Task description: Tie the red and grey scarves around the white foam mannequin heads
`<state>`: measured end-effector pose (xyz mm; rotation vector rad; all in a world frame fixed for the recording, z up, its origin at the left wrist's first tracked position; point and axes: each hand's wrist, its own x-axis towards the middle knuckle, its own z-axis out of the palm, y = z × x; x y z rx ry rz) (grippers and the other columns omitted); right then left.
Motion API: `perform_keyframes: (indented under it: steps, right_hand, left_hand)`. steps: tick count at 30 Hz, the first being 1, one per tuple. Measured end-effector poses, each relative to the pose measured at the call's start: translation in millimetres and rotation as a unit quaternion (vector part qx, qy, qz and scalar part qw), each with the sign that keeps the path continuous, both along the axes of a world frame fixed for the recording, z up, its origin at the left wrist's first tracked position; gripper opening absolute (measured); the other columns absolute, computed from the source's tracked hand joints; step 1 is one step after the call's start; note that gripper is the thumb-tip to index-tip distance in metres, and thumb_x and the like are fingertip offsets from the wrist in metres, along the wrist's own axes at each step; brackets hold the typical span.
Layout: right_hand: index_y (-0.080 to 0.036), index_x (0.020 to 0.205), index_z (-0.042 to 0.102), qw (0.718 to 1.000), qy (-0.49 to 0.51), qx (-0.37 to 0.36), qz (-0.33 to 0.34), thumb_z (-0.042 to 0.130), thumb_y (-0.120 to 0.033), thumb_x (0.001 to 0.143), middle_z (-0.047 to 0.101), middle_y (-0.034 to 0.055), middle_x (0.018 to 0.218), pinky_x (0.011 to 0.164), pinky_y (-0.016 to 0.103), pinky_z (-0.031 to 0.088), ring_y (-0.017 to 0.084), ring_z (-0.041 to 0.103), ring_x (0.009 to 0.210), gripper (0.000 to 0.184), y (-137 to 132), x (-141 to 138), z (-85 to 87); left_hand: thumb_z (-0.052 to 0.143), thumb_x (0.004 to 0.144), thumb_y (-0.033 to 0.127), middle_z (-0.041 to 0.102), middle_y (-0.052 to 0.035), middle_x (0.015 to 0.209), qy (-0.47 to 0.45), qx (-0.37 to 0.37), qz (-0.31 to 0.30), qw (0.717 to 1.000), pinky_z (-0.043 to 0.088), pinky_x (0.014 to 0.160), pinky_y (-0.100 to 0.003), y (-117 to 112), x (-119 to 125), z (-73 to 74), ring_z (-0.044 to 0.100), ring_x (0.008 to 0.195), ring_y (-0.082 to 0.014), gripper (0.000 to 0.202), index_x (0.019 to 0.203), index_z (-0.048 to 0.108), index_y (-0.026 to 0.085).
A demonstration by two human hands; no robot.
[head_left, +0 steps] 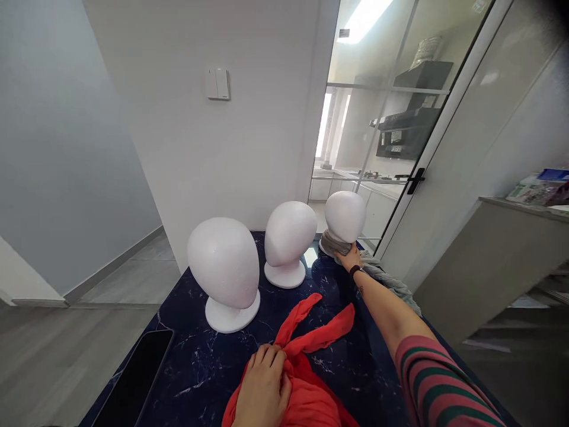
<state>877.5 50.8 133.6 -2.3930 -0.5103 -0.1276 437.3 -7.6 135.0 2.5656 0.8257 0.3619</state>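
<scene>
Three white foam heads stand on a dark blue marbled table (pixel 195 362): a near one (pixel 224 267), a middle one (pixel 288 237) and a far one (pixel 344 216). A grey scarf (pixel 377 273) wraps the far head's neck and trails back along the table's right side. My right hand (pixel 349 258) reaches out and grips the grey scarf at that neck. My left hand (pixel 264 388) rests closed on a red scarf (pixel 311 344) bunched at the near edge, its knotted ends spreading toward the table's middle.
A dark phone or tablet (pixel 136 379) lies at the table's left front corner. A white wall with a light switch (pixel 217 84) stands behind. A glass sliding door (pixel 413 178) opens to a kitchen at right. A grey counter (pixel 489 255) holds packages.
</scene>
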Motion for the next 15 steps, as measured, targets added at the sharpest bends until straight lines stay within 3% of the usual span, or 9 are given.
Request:
perform_keyframes:
  steps: [4, 8, 15]
  right_hand:
    - [-0.007, 0.129, 0.04, 0.999, 0.0, -0.033, -0.008, 0.055, -0.042, 0.082, 0.05, 0.0256, 0.126, 0.09, 0.046, 0.042, 0.037, 0.052, 0.115, 0.06, -0.6, -3.0, -3.0]
    - [-0.009, 0.118, 0.052, 0.997, -0.017, -0.054, 0.044, 0.052, -0.029, 0.086, 0.06, 0.0202, 0.112, 0.087, 0.037, 0.042, 0.03, 0.058, 0.107, 0.038, -9.1, -3.5, -1.6]
    - [-0.011, 0.114, 0.057, 0.995, -0.047, -0.057, 0.072, 0.051, -0.033, 0.085, 0.066, 0.0169, 0.1, 0.08, 0.036, 0.042, 0.032, 0.061, 0.096, 0.037, -54.2, -27.6, 1.8]
  left_hand:
    - [0.046, 0.08, 0.013, 0.061, -0.0062, 0.119, -0.003, 0.006, 0.004, 1.0, 0.04, 0.095, -0.044, 0.6, 0.4, 0.2, 0.051, 0.111, -0.0268, 0.031, 0.106, 0.059, 0.024]
    - [0.046, 0.081, 0.018, 0.06, -0.0074, 0.118, -0.003, 0.013, 0.03, 0.999, 0.038, 0.095, -0.044, -0.5, -0.2, 4.2, 0.049, 0.11, -0.0269, 0.03, 0.109, 0.058, 0.023]
    - [0.04, 0.082, 0.015, 0.061, -0.0088, 0.111, 0.008, 0.007, 0.066, 0.998, 0.038, 0.092, -0.042, 2.1, -0.9, 10.3, 0.049, 0.105, -0.0258, 0.029, 0.103, 0.06, 0.018]
